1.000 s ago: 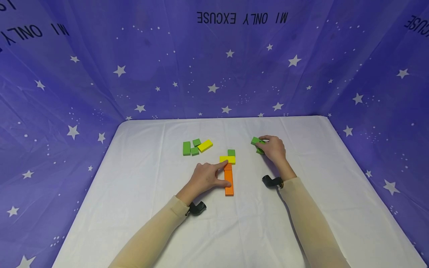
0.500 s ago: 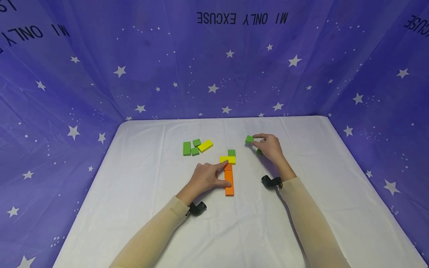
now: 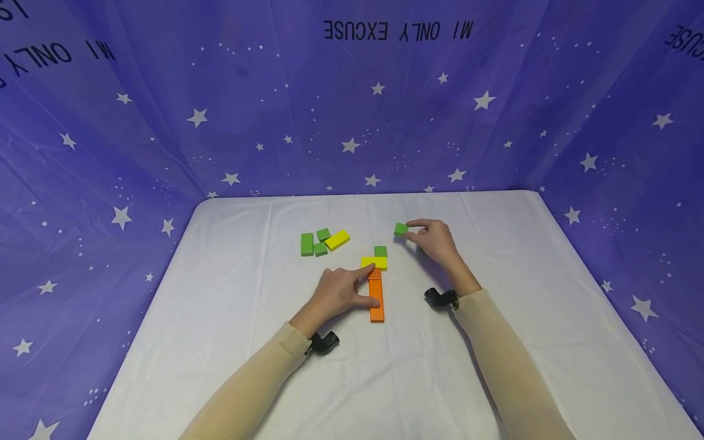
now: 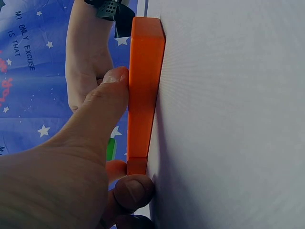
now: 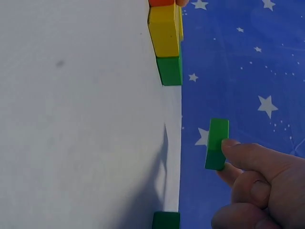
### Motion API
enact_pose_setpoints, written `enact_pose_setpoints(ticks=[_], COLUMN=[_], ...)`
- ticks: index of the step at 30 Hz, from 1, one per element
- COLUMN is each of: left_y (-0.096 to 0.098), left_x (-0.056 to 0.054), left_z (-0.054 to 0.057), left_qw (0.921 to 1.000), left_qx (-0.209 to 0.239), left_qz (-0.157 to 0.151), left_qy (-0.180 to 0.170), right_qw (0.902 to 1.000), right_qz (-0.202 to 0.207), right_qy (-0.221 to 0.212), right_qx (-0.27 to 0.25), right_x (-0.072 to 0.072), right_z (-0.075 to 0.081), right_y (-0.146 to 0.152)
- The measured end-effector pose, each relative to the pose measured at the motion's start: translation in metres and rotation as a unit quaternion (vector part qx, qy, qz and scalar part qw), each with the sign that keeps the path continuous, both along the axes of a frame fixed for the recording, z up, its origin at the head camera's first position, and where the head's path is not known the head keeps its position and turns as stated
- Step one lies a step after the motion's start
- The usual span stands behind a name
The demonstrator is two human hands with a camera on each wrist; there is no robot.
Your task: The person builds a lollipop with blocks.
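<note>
Between thumb and fingertips, my right hand (image 3: pixel 436 242) pinches a small green block (image 3: pixel 401 229), raised off the cloth in the right wrist view. Left of it, a row of blocks lies flat: a long orange block (image 3: pixel 376 313), a small orange block (image 3: pixel 374 275), a crosswise yellow block (image 3: pixel 382 263) and a small green one (image 5: pixel 170 71) at the far end. My left hand (image 3: pixel 337 289) rests on this row, thumb (image 4: pixel 114 77) on the long orange block and index finger reaching to the yellow one. Another green block (image 5: pixel 167 220) lies below the right hand, mostly hidden in the head view.
A loose group lies at the back left: a larger green block (image 3: pixel 307 244), two small green blocks and a tilted yellow block (image 3: pixel 338 240). White cloth (image 3: pixel 440 366) covers the table. A blue starry curtain (image 3: pixel 352 110) stands behind it.
The right hand has lifted the small green block away from the other green block and carried it left towards the row. The left hand has stayed in place.
</note>
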State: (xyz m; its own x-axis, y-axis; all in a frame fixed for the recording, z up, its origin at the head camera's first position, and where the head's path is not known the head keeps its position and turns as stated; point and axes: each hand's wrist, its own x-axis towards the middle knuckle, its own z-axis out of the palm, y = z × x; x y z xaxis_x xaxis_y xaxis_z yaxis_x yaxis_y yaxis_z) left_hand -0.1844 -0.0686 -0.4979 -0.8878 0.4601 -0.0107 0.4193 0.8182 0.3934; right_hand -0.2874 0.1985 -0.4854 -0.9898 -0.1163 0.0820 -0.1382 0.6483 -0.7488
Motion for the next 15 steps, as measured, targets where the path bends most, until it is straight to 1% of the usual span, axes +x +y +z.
enact_pose_setpoints(ticks=[9, 15], left_y=[0.000, 0.000], left_x=[0.000, -0.001], left_z=[0.000, -0.001], left_qw=[1.0000, 1.0000], left_qx=[0.004, 0.002], left_qz=[0.003, 0.002], left_qy=[-0.002, 0.000], right_qw=[0.9999, 0.9996], right_qz=[0.007, 0.010], right_qy=[0.004, -0.012], right_qx=[0.015, 0.025], right_x=[-0.001, 0.001], right_z=[-0.002, -0.004], right_y=[-0.015, -0.024])
